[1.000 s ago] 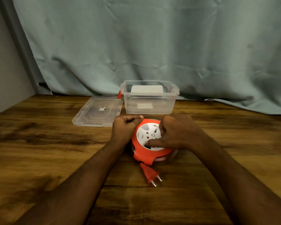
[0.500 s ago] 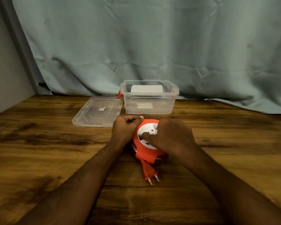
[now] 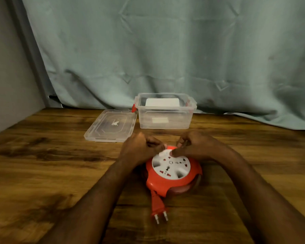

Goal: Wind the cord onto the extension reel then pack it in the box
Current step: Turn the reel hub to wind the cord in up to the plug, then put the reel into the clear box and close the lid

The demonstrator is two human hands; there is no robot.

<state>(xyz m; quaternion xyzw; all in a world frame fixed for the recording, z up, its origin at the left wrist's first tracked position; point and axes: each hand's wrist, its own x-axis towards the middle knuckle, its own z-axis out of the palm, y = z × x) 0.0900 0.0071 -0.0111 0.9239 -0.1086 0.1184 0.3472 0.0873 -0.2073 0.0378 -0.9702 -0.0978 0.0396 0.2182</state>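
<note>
Orange and white plastic is what we have under our hands: the extension reel (image 3: 173, 173) lies flat on the wooden bench (image 3: 42, 164), just in front of the clear box (image 3: 165, 113). Its white socket face (image 3: 171, 165) looks up at us.

Our left hand (image 3: 139, 150) has curled fingers at the far left edge of the reel; it seems to pinch a small white part there, maybe the winding knob, but we cannot tell exactly what it holds. Our right hand (image 3: 195, 145) is also curled, with the thumb tip pressing on the white face near the far edge.

We judge that the winding step is nearly finished. Only the orange plug (image 3: 158, 208) and a very short piece of cord (image 3: 152, 192) come out from the near side of the reel, and some coils show under the orange cover on the right.

The next move, we think, calls for a last small turn to pull the plug against the housing, while one hand keeps the reel from sliding on the bench. After this the reel must be lifted and lowered into the box, which stands open. The lid (image 3: 111, 125) lies flat on the bench just left of the box. A white object (image 3: 162, 103) shows at the back of the box, so the reel should go carefully beside or in front of it.
</note>
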